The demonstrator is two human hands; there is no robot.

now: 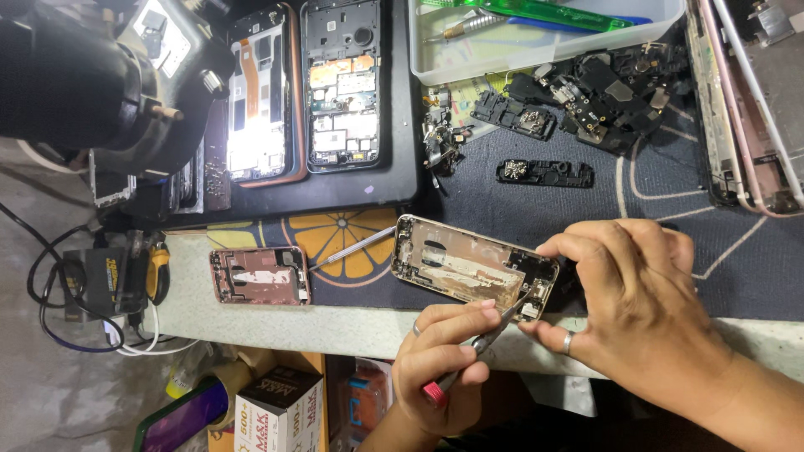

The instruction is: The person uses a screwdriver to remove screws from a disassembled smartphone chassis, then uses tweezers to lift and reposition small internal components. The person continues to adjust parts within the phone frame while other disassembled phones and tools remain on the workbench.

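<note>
A gold phone housing [469, 268], stripped and open side up, lies at the near edge of the dark mat. My right hand [636, 301] grips its right end between fingers and thumb. My left hand [444, 360] holds a thin screwdriver [481, 343] with a red cap. Its tip touches the housing's near right corner. A metal pry tool [352, 249] lies just left of the housing.
A pink phone housing [260, 274] lies to the left. Two opened phones [306, 92] rest on a black pad under a lamp. Loose black phone parts [578, 92] and a clear tray of tools [536, 33] sit at the back. More frames [745, 109] lie at the right; boxes sit below the bench edge.
</note>
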